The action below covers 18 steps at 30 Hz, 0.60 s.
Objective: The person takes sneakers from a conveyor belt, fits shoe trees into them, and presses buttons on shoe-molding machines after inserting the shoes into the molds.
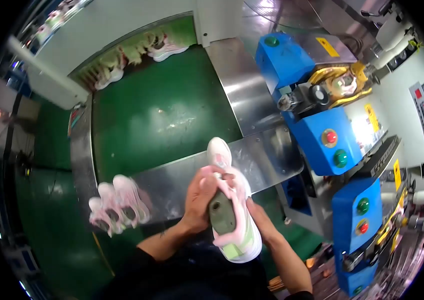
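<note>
A white and pink sneaker (pixel 244 227) with a pale green heel patch is held in front of me, its toe pointing away. Inside its opening sits an olive-green shoe last (pixel 222 216). My left hand (pixel 201 194) grips the shoe from the left, with the fingers over the lacing area. Along the right side of the sole, my right hand (pixel 262 219) supports it, and its fingers are partly hidden behind the shoe. Several similar sneakers (pixel 128 192) stand close together on the metal ledge to the left.
A green conveyor belt (pixel 167 117) runs ahead, with more shoes (pixel 167 50) at its far end under a curtain of strips. To the right stand blue machine housings (pixel 329 132) with red and green buttons; a shoe (pixel 344 85) sits in the yellow clamp.
</note>
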Each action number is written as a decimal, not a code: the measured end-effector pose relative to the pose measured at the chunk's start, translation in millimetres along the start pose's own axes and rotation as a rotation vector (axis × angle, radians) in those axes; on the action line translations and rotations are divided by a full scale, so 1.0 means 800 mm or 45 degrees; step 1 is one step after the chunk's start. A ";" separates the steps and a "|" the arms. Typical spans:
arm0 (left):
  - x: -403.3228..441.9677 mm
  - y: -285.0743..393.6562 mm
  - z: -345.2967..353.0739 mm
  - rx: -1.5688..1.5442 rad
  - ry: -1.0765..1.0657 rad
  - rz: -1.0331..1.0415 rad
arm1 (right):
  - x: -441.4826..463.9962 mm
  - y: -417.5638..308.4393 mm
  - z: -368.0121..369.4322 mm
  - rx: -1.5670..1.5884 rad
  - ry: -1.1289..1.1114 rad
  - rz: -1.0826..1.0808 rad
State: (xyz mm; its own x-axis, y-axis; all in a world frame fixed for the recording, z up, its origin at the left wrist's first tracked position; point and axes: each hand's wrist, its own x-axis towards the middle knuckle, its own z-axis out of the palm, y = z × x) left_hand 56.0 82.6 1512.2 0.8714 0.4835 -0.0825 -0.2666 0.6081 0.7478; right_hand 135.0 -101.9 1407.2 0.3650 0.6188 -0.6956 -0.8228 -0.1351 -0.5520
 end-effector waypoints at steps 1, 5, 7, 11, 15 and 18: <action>0.008 0.008 -0.030 -0.054 0.083 -0.085 | 0.040 0.021 -0.022 -0.344 0.256 -0.190; -0.022 0.041 -0.124 0.252 0.419 -0.052 | 0.086 0.056 0.054 -1.310 0.745 -0.527; -0.007 0.066 -0.144 0.289 0.390 -0.014 | 0.155 0.053 0.082 -1.433 0.814 -0.672; -0.017 0.105 -0.165 0.277 0.178 -0.003 | 0.159 0.041 0.134 -1.309 0.758 -0.617; 0.006 0.141 -0.140 0.350 -0.033 -0.006 | 0.043 -0.030 0.207 -0.607 0.688 -0.164; 0.008 0.120 -0.131 0.618 -0.272 -0.054 | -0.073 0.023 0.182 -0.430 0.748 -0.450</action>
State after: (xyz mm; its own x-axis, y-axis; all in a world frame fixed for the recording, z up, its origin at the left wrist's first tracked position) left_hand -7.2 210.6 1514.4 0.9552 0.2951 -0.0212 -0.0521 0.2385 0.9697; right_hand 35.0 -27.8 1504.1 0.8315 0.1685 -0.5293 -0.4703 -0.2934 -0.8323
